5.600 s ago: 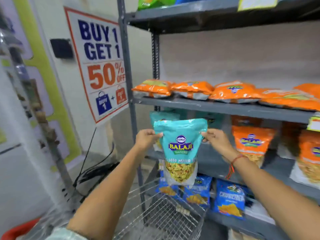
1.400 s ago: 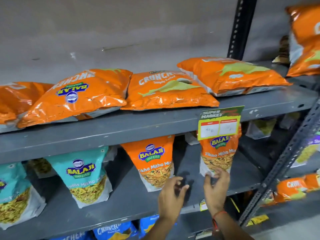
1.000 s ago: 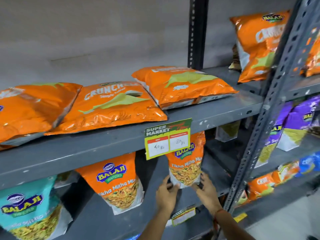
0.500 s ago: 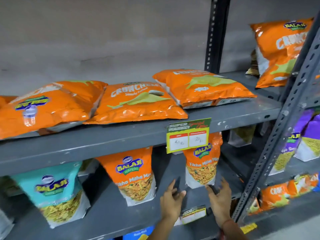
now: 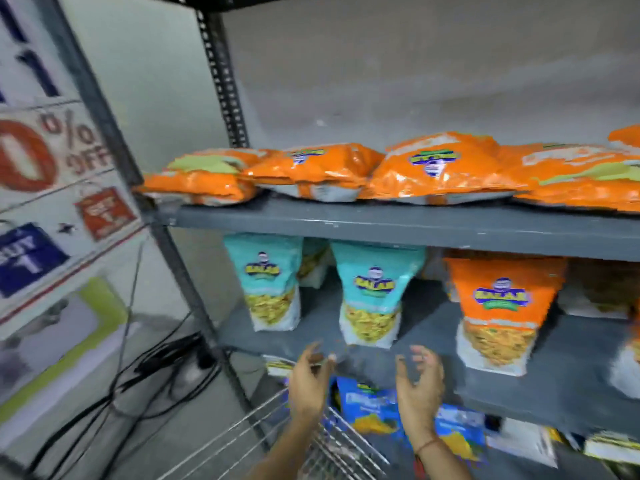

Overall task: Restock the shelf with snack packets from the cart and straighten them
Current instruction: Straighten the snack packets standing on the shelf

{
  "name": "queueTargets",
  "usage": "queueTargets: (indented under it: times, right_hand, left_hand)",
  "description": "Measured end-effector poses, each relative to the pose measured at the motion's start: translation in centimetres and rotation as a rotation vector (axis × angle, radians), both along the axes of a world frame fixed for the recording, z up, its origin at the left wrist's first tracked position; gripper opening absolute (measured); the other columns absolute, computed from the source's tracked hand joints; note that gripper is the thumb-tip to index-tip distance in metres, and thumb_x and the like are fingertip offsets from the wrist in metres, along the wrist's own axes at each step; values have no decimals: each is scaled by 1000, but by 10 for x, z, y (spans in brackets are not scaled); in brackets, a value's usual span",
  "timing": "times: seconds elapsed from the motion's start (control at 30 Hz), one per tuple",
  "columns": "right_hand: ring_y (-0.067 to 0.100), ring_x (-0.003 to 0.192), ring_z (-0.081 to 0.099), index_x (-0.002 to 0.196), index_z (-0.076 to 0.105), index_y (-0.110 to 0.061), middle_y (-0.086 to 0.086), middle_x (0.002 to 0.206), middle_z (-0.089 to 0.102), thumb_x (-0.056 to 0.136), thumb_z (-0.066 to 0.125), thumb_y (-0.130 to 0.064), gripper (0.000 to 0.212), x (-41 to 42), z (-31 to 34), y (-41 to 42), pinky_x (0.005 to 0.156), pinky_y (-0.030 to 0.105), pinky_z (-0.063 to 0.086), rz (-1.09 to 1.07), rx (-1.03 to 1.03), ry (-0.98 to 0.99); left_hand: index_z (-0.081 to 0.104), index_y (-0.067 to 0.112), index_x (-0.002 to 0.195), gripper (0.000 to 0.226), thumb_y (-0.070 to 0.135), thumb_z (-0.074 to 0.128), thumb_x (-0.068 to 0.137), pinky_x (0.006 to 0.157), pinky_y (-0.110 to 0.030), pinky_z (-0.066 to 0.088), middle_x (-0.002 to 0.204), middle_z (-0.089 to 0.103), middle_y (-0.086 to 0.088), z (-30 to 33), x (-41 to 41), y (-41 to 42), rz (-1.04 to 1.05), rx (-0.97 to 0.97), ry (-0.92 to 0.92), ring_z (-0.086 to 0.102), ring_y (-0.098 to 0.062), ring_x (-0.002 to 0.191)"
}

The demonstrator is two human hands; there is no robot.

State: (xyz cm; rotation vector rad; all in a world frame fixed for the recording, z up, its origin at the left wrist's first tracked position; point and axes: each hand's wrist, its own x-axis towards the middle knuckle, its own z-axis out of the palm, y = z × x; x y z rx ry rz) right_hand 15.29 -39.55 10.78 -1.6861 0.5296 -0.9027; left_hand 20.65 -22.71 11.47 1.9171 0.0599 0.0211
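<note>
The view is blurred by motion. My left hand [image 5: 310, 379] and my right hand [image 5: 419, 384] hover empty, fingers spread, just in front of the middle shelf [image 5: 540, 386], below a teal snack packet [image 5: 375, 292] standing upright there. A second teal packet [image 5: 268, 280] stands to its left and an orange packet [image 5: 498, 306] to its right. Several orange packets [image 5: 433, 168] lie flat on the upper shelf [image 5: 398, 226]. The wire cart [image 5: 332, 448] is below my hands; what it holds is hidden.
Blue packets [image 5: 374, 407] sit on the lower shelf behind my hands. A grey upright post [image 5: 173, 268] marks the shelf's left end. A "50% off" sign [image 5: 52, 202] leans at left, and black cables [image 5: 149, 368] trail on the floor.
The view has swung left, from the orange packets by the price tag to the teal packets at the shelf's left end. My hands came off the shelf and hang open over the cart.
</note>
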Motion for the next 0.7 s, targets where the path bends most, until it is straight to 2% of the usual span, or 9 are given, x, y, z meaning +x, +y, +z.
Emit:
queueTargets:
  times: [0.07, 0.13, 0.2, 0.3, 0.37, 0.43, 0.53, 0.6, 0.7]
  right_hand:
    - [10, 81, 50, 100, 59, -21, -4, 89, 55, 73, 61, -27, 27, 19, -3, 43, 79, 10, 38, 188, -66, 58]
    - [4, 83, 54, 96, 55, -36, -16, 91, 55, 73, 66, -22, 29, 42, -13, 70, 77, 10, 39, 352, -137, 140]
    - [1, 86, 57, 91, 53, -44, -18, 91, 56, 74, 71, -20, 34, 70, -21, 84, 78, 14, 43, 487, -127, 273]
    - [20, 90, 61, 96, 54, -40, -4, 98, 58, 75, 74, -18, 37, 113, -25, 98, 83, 35, 51, 655, -46, 450]
    - [22, 98, 59, 119, 52, -26, 2, 112, 54, 74, 75, -20, 51, 142, -27, 102, 87, 39, 52, 693, -89, 504]
    - [22, 113, 53, 137, 36, -22, 2, 126, 46, 71, 78, -23, 78, 171, -30, 103, 97, 43, 47, 684, -92, 520]
    - [22, 134, 37, 142, 24, -30, 4, 147, 36, 62, 82, -29, 98, 212, -40, 105, 110, 49, 36, 699, -41, 479]
    - [15, 133, 41, 136, 32, -35, 0, 146, 42, 60, 83, -24, 92, 230, -42, 107, 110, 43, 37, 784, 39, 408]
    - [7, 122, 53, 125, 42, -40, -6, 134, 56, 63, 84, -22, 77, 245, -43, 114, 104, 36, 44, 887, 119, 383]
  left_hand:
    - [60, 29, 113, 36, 37, 70, 79, 83, -45, 57, 96, 74, -12, 2, 18, 46, 89, 9, -4, 70, -25, 88]
    - [63, 22, 112, 39, 38, 71, 77, 83, -43, 56, 94, 74, -14, 1, 36, 79, 153, 29, 4, 70, -28, 89]
    - [63, 12, 112, 37, 27, 73, 78, 81, -40, 53, 91, 73, -16, -1, 55, 99, 201, 19, 33, 69, -30, 91]
    - [52, 12, 128, 56, 22, 74, 78, 88, -47, 54, 96, 64, -9, -6, 86, 115, 206, -52, 74, 64, -28, 92]
    - [42, 15, 136, 67, 24, 74, 78, 93, -49, 52, 109, 55, -4, -8, 110, 119, 156, -80, 104, 59, -24, 99]
    - [36, 15, 140, 71, 18, 73, 79, 90, -38, 50, 115, 49, -2, -8, 131, 121, 100, -110, 102, 55, -22, 105]
    - [36, 20, 134, 64, 7, 69, 81, 77, -15, 47, 122, 49, 4, -15, 156, 123, 27, -201, 59, 58, -6, 99]
    - [41, 30, 123, 59, 21, 75, 75, 78, -6, 48, 124, 53, 12, -27, 170, 124, -5, -255, 14, 60, 10, 99]
    - [44, 31, 132, 78, 47, 80, 64, 100, -26, 48, 134, 56, 9, -40, 183, 127, -24, -307, 40, 56, -5, 122]
